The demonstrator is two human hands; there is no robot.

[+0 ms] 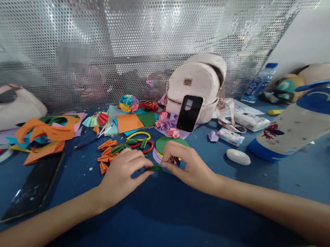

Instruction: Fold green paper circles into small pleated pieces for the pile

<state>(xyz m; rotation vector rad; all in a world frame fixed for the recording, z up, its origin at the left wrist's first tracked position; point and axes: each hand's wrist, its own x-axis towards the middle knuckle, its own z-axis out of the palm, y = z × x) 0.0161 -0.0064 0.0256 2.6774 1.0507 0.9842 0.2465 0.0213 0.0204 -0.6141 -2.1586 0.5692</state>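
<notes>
Between my hands is a small dark green folded paper piece (154, 168). My left hand (126, 174) pinches it at one side with thumb and fingertips. My right hand (188, 167) is closed at the fingertips on the piece's other end, where the exact contact is hard to see. Behind my left hand lie orange folded paper pieces (107, 154) and a few green ones, near red-handled scissors (148, 148) and a yellow ring-shaped handle (144, 134). Beyond my right hand a green paper disc (169, 141) rests over paler discs, partly covered by that hand.
A black phone (34, 188) and orange paper scraps (46, 130) lie at left. Across the back stand a cream backpack (196, 79) with a phone (189, 113) leaning on it. A large bottle (297, 121), tissue packs (250, 120) and a white oval object (238, 156) are at right.
</notes>
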